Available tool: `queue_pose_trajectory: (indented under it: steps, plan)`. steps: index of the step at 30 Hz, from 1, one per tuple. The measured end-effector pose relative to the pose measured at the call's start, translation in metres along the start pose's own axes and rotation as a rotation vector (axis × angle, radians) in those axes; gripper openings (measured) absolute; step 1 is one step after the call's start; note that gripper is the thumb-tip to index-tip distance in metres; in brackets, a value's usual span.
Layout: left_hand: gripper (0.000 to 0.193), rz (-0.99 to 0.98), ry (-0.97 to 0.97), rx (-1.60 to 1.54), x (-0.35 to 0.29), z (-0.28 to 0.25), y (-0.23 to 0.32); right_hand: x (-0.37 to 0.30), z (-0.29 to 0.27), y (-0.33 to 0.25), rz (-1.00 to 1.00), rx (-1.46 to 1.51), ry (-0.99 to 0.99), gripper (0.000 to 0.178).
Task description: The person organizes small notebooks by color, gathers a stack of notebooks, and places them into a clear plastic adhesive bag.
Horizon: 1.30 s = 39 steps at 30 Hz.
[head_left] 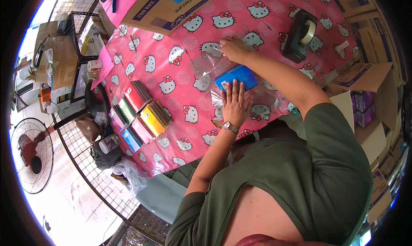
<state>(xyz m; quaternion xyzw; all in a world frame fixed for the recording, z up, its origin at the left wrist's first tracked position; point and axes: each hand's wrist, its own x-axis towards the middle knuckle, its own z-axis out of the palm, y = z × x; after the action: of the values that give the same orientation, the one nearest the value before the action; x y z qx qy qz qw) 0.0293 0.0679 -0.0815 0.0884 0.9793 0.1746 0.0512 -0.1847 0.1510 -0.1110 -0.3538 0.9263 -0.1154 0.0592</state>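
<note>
A blue spiral notebook [230, 77] lies on clear plastic film [268, 91] on the pink table. My left hand [235, 103], with a watch at its wrist, rests flat over the notebook's near edge with its fingers stretched out. Beyond the notebook, my right hand [234, 49] is closed, pinching the far part of the clear plastic at its fingertips. To the left, spiral notebooks stand in short stacks by colour: red [136, 96], green [126, 110], yellow [153, 119], pink [141, 129], purple [117, 117] and blue [131, 138].
A black tape dispenser [300, 36] holds clear tape at the far right. A large cardboard box [167, 10] stands at the table's far side. More cartons [373, 36] are stacked on the right, one open with purple packs inside [364, 108]. A fan [32, 156] stands at left.
</note>
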Motion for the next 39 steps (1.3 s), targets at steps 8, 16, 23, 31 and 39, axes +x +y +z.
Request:
queue_pose_trajectory:
  steps: [8, 16, 23, 31, 39]
  plan:
    - [0.045, 0.104, 0.102, 0.056, 0.011, -0.01, -0.03, -0.004, -0.011, -0.005, -0.097, 0.05, 0.185, 0.017]
    - [0.037, 0.113, 0.184, -0.012, 0.014, -0.007, -0.035, 0.007, -0.008, -0.009, -0.046, -0.12, 0.024, 0.019]
    - [0.053, -0.044, 0.328, -0.257, 0.026, 0.0, -0.051, -0.056, -0.038, -0.037, -0.138, -0.006, 0.292, 0.012]
    - [0.067, 0.028, -0.439, 0.461, 0.062, -0.082, -0.061, -0.134, -0.001, -0.084, 0.114, -0.179, 0.543, 0.018]
    - [0.05, 0.158, 0.024, 0.106, 0.047, -0.03, -0.031, -0.12, -0.03, -0.052, 0.108, -0.245, 0.513, 0.017]
